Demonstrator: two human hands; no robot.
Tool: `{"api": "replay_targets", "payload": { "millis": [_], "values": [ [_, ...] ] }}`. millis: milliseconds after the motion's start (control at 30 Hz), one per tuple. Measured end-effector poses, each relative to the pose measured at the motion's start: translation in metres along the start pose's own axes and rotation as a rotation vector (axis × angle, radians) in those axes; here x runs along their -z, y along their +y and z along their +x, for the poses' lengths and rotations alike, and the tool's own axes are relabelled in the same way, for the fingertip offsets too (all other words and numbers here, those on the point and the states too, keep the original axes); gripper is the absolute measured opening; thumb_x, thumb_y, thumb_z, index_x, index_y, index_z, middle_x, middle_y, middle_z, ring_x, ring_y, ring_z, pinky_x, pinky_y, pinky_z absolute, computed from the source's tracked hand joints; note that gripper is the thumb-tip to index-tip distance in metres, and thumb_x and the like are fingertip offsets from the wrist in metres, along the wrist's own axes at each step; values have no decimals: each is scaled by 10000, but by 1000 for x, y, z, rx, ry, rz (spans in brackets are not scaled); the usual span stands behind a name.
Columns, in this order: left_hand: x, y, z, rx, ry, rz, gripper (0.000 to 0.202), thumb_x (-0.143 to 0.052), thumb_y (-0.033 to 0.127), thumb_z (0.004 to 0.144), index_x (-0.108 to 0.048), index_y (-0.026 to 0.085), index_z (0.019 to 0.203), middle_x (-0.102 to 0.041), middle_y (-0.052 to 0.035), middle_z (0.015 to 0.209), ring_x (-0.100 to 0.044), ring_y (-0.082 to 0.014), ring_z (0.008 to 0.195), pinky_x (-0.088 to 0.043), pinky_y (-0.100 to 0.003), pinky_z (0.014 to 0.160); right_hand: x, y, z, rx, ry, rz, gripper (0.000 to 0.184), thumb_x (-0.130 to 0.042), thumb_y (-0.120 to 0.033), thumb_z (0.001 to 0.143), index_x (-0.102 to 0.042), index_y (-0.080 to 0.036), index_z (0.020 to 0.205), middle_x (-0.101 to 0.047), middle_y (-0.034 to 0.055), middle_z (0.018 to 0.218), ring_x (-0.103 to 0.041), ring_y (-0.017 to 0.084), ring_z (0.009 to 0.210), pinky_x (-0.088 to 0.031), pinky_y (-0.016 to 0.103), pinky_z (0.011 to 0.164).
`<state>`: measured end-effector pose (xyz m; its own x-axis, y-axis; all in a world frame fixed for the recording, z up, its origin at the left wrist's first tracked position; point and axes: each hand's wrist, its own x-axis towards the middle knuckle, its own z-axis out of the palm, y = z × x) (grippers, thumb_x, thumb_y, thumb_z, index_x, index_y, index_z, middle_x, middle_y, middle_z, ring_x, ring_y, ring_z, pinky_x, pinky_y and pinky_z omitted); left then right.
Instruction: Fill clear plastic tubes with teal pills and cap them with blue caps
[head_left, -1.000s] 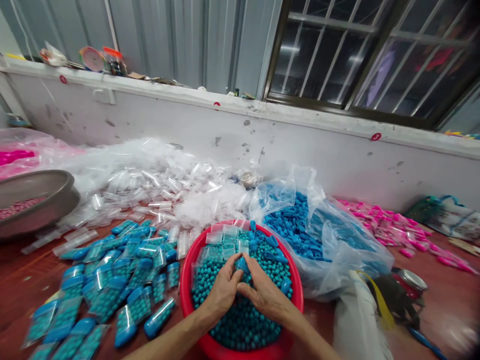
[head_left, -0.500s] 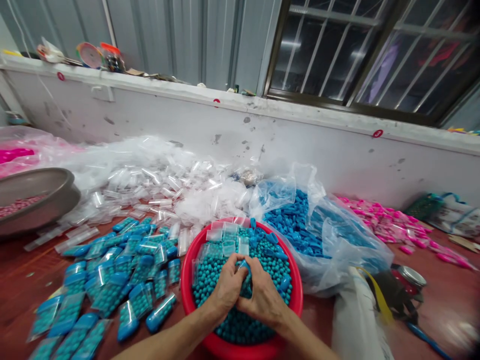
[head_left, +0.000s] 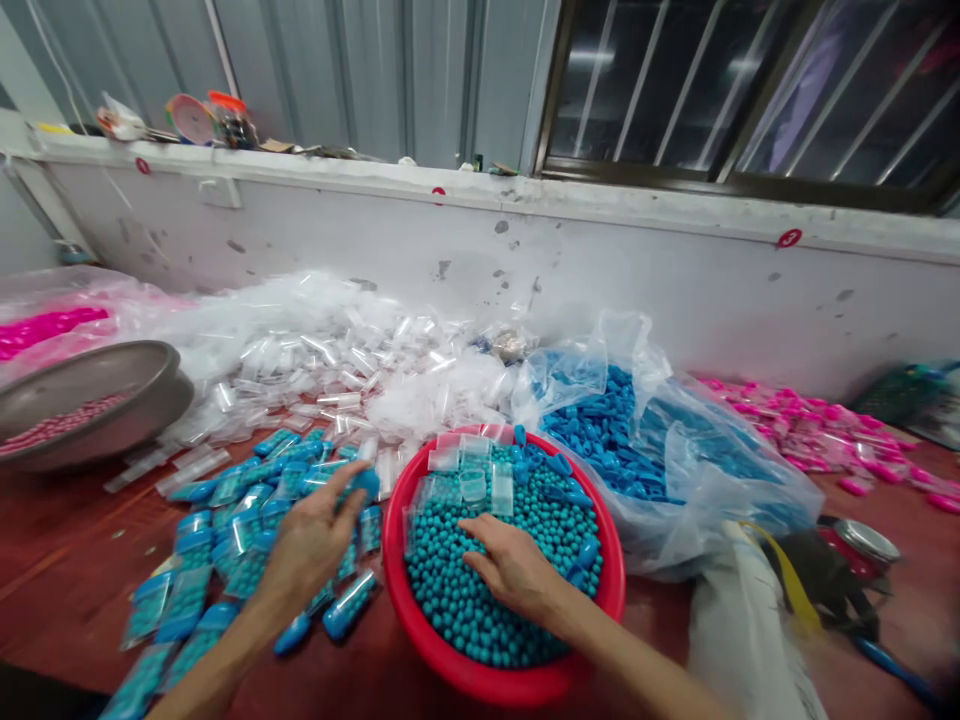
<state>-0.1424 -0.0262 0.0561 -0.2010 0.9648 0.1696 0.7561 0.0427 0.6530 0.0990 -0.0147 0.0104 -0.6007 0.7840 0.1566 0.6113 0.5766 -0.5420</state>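
My left hand [head_left: 319, 530] is over the pile of filled packs, its fingers closed around a small clear pack with a blue cap [head_left: 366, 484]; most of that pack is hidden. My right hand [head_left: 514, 565] reaches over the red tub [head_left: 396, 560], thumb and fingers apart with nothing between them. Below it lie teal beads [head_left: 472, 630]. On the beads, just beyond the fingertips, rest several clear plastic sleeves [head_left: 501, 488], and blue caps [head_left: 559, 464] lie at the tub's far right. Capped packs full of teal beads [head_left: 187, 600] cover the table at left.
Behind the tub lies a heap of clear sleeves [head_left: 322, 340]. A plastic bag of blue caps [head_left: 600, 430] stands at right, pink pieces [head_left: 817, 425] beyond it. A grey bowl of pink beads [head_left: 150, 395] is at far left. A jar with a metal lid [head_left: 866, 540] sits at right.
Both hands were together over the tub around a blue-capped pack. My left hand has carried it left to the filled packs; my right hand has let go and remains over the beads.
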Motion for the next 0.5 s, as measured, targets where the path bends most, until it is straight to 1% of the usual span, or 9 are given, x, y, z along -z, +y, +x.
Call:
{"api": "replay_targets", "payload": {
  "millis": [67,100,133,167,233,300,367,500],
  "values": [
    [21,-20,6,61,139,308,413,-348,349,824,-470,239,1203,-594,-63,929,-570,-236,782,-411,-303,653,-5,-6,17,68,-42,-93,326,-423,-209,853,-444,-219,1178,-561,55,1019,-553,194,919,-440,287,786],
    [26,-27,8,73,189,422,423,-323,344,832,-463,227,1214,-587,-86,956,-573,-251,781,-417,-319,637,-9,-11,27,92,-53,-140,338,-426,-203,847,-426,-222,1184,-553,56,1029,-563,193,886,-454,288,749],
    [28,-32,9,68,234,495,429,-304,339,838,-461,209,1216,-584,-104,970,-577,-259,773,-422,-331,625,-13,-15,37,106,-59,-184,351,-437,-212,840,-408,-223,1190,-546,59,1036,-571,195,848,-465,291,708],
    [27,-34,8,37,263,523,430,-293,336,844,-468,190,1209,-588,-112,971,-581,-259,765,-430,-336,622,-18,-19,47,115,-65,-223,353,-455,-237,833,-404,-218,1182,-542,66,1032,-576,199,809,-473,295,662],
    [14,-34,3,-92,269,478,406,-293,329,851,-511,171,1156,-608,-102,962,-590,-240,781,-446,-330,660,-27,-25,64,115,-72,-275,317,-489,-305,817,-443,-196,1112,-545,77,995,-573,209,759,-473,301,602],
    [-5,-26,-4,-256,208,396,364,-310,316,854,-561,180,1079,-625,-79,954,-589,-216,826,-451,-312,724,-33,-26,71,116,-75,-294,277,-511,-331,802,-476,-177,1030,-555,79,945,-566,214,750,-468,302,587],
    [-26,-15,-12,-365,112,361,339,-324,298,854,-572,194,1061,-629,-71,943,-581,-209,855,-450,-311,754,-34,-22,67,127,-78,-295,232,-514,-307,800,-485,-171,986,-561,70,915,-559,206,766,-463,292,605],
    [-61,11,-19,-428,-99,363,349,-365,249,840,-506,183,1152,-607,-86,991,-547,-220,907,-437,-331,791,-24,-5,39,146,-82,-255,122,-488,-249,828,-516,-187,930,-556,39,916,-545,167,819,-444,257,687]
  ]
}}
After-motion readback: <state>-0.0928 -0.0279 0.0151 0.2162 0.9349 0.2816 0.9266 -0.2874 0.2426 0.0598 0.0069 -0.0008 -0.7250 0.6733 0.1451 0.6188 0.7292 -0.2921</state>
